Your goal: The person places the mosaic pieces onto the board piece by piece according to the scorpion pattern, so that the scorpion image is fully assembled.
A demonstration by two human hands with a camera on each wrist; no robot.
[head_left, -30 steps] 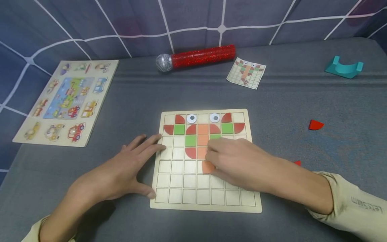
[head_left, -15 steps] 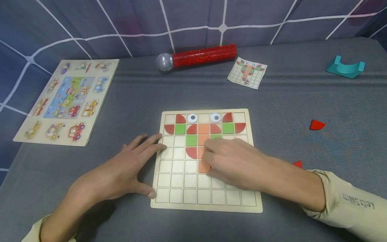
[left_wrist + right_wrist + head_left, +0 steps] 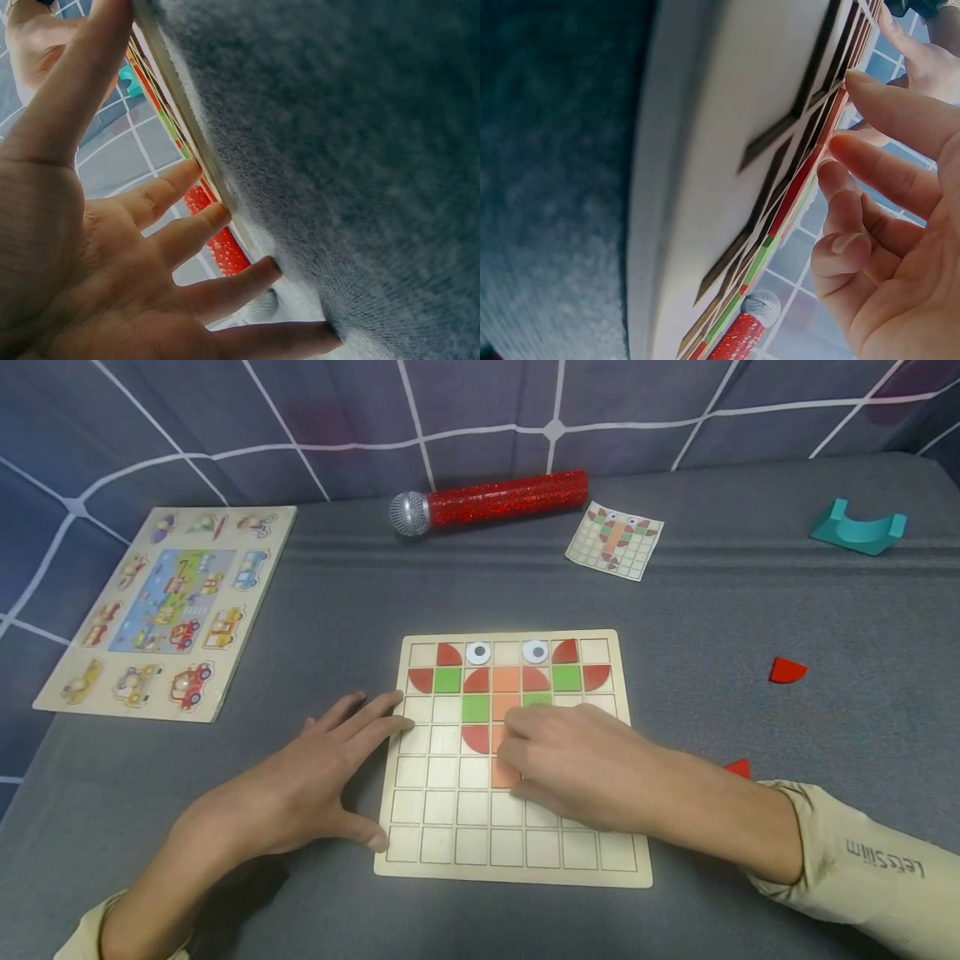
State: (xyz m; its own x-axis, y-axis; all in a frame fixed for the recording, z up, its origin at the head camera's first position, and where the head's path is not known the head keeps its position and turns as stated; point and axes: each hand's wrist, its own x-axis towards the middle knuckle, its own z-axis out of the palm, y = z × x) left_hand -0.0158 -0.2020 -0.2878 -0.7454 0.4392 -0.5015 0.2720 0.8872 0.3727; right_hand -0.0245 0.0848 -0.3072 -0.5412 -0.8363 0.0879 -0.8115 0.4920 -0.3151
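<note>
A light wooden grid board [image 3: 441, 844] lies flat on the grey surface, with red quarter-circle, green and orange square tiles and two googly-eye pieces in its cells. My left hand [image 3: 281, 797] spreads its fingers and thumb along the board's left edge, touching it; the left wrist view shows the fingertips at the rim. Over the board's middle, my right hand [image 3: 585, 764] pinches an orange square tile [image 3: 503, 773] at the bottom of the orange column. In the right wrist view the thumb and index finger meet the tile's sides. The right hand hides several cells.
Two red quarter-circle tiles [image 3: 787, 670] lie right of the board, one partly behind the right forearm. Farther back are a small pattern card [image 3: 615, 541], a red glitter microphone [image 3: 506, 500] and a teal cradle [image 3: 858, 529]. A vehicle peg puzzle [image 3: 168, 610] lies at left.
My right hand has shifted slightly left, and the orange tile, tilted across a grid line earlier, now sits straight in its cell. My left hand has stayed at the board's edge.
</note>
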